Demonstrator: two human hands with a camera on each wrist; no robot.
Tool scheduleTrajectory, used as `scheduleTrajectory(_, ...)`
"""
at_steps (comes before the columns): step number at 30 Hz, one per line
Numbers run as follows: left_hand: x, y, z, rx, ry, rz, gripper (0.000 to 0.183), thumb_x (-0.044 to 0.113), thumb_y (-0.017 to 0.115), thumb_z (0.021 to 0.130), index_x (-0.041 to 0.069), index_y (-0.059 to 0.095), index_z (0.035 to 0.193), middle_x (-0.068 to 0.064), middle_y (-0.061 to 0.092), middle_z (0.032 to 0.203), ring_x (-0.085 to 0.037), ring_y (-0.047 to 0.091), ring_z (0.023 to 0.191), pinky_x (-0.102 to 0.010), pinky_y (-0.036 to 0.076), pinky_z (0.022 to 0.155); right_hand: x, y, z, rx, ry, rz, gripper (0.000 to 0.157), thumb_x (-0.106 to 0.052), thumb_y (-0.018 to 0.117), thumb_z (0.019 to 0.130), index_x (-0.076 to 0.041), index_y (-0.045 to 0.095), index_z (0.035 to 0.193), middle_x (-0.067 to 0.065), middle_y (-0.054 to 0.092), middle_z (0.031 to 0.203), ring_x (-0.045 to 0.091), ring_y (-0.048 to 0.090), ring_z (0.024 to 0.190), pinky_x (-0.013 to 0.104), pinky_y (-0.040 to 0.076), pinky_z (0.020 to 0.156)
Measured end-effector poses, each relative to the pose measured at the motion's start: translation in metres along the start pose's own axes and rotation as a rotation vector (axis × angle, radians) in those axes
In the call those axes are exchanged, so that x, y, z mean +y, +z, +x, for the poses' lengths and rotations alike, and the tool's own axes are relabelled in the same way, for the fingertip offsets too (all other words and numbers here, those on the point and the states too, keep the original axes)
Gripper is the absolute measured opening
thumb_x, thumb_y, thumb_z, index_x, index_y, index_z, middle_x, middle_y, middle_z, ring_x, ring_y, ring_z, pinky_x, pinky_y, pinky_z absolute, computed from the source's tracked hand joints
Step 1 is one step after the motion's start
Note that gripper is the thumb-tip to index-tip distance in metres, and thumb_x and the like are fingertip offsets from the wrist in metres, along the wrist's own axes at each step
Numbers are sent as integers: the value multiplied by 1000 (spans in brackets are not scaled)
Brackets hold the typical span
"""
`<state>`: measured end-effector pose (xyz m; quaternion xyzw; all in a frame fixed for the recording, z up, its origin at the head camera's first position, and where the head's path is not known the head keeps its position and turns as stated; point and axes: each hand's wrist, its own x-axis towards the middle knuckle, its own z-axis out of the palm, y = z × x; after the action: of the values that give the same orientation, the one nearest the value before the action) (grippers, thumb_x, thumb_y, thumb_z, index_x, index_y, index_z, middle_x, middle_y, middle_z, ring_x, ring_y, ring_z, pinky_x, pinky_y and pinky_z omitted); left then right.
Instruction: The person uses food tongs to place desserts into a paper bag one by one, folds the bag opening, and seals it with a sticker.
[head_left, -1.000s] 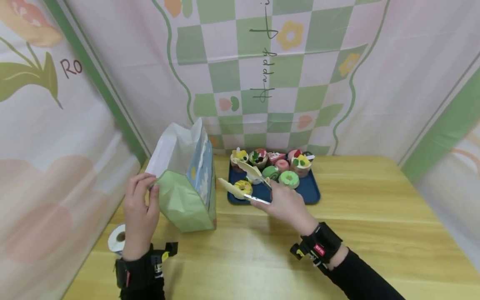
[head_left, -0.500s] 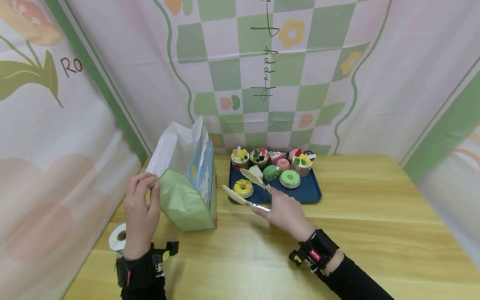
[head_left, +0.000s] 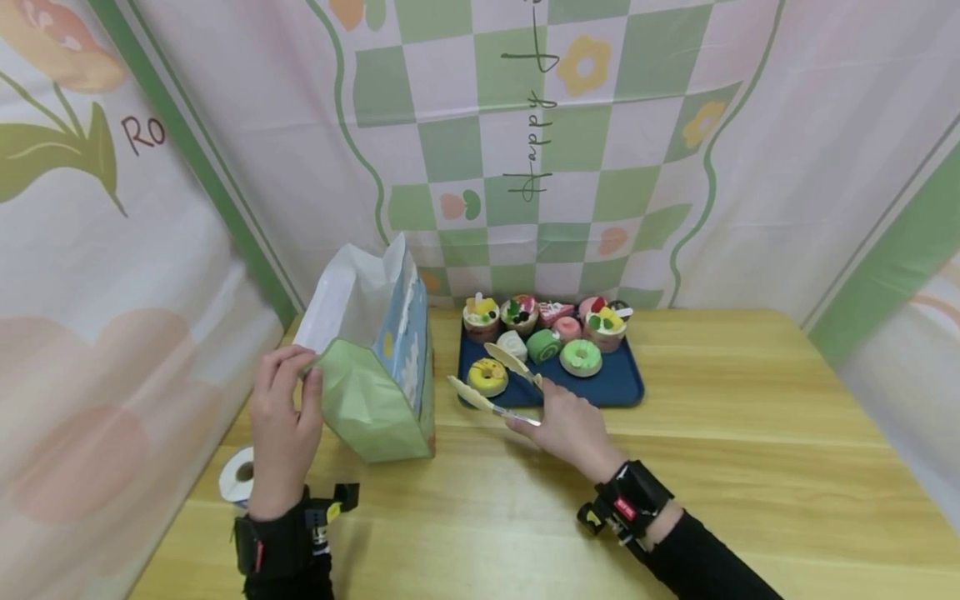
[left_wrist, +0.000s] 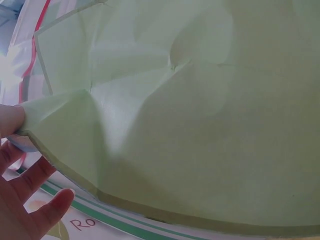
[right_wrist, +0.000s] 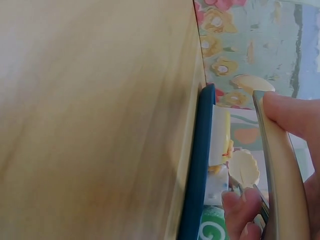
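Left hand (head_left: pixel 285 425) pinches the paper bag (head_left: pixel 375 400) rim; right hand (head_left: pixel 573 429) grips spread tongs (head_left: pixel 507 358).
Yellow donut (head_left: pixel 491 385) on tray (head_left: pixel 603 390), near-left corner, tong tips near it, nothing clamped. Probably light, soft, squashable: gentle squeeze across outer sides. Bag looks thin, creases easily; best held by rim.

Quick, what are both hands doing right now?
Left hand: pinching the edge of the paper bag.
Right hand: holding the tongs, their tips spread apart.
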<state>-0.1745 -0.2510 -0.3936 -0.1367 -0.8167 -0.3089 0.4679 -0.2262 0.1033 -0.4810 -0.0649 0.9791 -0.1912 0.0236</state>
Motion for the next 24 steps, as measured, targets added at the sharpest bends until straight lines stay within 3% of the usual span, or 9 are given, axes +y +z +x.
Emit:
scheduleTrajectory(5,1,0,0,2,6,-10,15,3,59,95,-5,65,106,-22,59,112,-30,57,94,-16,41,86,2,5,1,-12,9,11,111,-81,57,74,-2,37,149,22,55,140,41,63,113,53,56,82)
scheduleTrajectory(10,1,0,0,5,-2,-25,15,-1,61,92,-4,65,106,-23,59,112,-30,57,95,-15,40,87,3,8,0,-5,22,22,110,-80,58,74,-2,37,149,23,55,140,43,61,115,54,56,83)
scheduleTrajectory(16,1,1,0,13,-7,-23,15,-2,62,91,-4,66,105,-22,60,112,-30,57,95,-15,40,88,5,12,1,8,23,11,108,-79,59,76,-1,38,147,24,56,137,42,62,113,55,55,83)
scheduleTrajectory(19,1,2,0,15,-4,-26,15,-3,63,90,-4,66,105,-23,60,111,-30,57,95,-18,41,86,5,13,0,15,22,7,106,-77,60,76,-1,40,147,23,58,135,37,66,102,52,56,77)
scheduleTrajectory(24,0,3,0,15,-13,-31,16,-5,63,89,-5,66,105,-23,59,112,-30,57,97,-12,38,90,4,14,-1,22,11,7,103,-73,64,76,-1,40,146,22,61,131,31,67,93,48,56,72)
